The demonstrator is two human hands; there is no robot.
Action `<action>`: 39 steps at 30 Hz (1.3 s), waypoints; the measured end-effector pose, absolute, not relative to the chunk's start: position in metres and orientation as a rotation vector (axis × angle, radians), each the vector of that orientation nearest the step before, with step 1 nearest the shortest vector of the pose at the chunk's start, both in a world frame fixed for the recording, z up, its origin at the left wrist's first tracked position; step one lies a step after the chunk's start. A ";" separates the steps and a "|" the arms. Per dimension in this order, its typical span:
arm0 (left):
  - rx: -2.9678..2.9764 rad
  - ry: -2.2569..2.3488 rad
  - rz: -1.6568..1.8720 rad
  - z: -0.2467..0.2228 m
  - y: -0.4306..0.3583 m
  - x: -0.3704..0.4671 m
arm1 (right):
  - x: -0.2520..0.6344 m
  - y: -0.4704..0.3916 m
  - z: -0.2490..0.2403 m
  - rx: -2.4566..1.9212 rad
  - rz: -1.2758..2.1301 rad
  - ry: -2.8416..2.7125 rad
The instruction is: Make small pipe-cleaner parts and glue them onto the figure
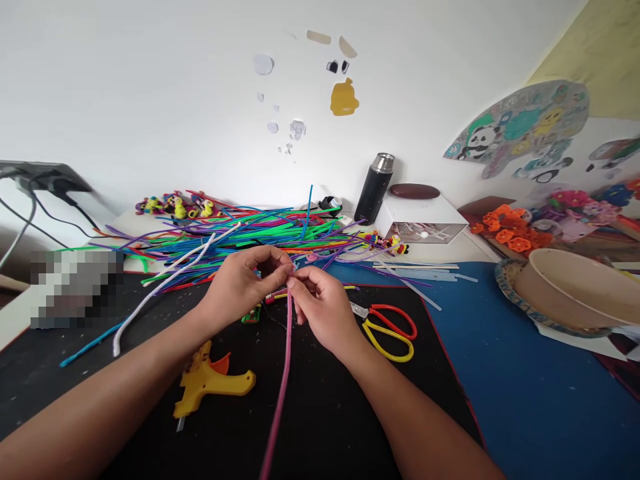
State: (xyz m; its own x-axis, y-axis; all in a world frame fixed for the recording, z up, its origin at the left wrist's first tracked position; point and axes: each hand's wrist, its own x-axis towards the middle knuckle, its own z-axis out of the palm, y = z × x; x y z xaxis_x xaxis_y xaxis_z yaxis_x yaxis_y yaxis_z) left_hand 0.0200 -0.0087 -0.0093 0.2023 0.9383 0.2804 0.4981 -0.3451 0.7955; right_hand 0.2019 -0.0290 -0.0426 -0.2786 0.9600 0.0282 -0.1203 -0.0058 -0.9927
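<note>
A pink pipe cleaner (285,373) hangs from my fingertips towards the near edge of the view. My left hand (246,283) pinches its top end between thumb and forefinger. Just right of it, my right hand (323,303) is closed on the same pipe cleaner, thumb against the fingers. The fingers partly hide the end being held. Scissors (393,330) with red and yellow handles lie beside my right hand. Below my left forearm rests a yellow hot glue gun (215,383) with an orange trigger. A small green item (251,315) shows under my hands.
A heap of coloured pipe cleaners (240,237) spreads along the wall. Behind it stand a black thermos (374,189) and a white box (425,217). A beige bowl (580,287) is at right, a power strip (47,177) at far left. Glue sticks (425,273) lie on the blue mat (525,387).
</note>
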 end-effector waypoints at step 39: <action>1.600 1.105 0.653 0.005 -0.004 0.012 | 0.207 -0.023 -0.045 -0.992 1.371 -1.270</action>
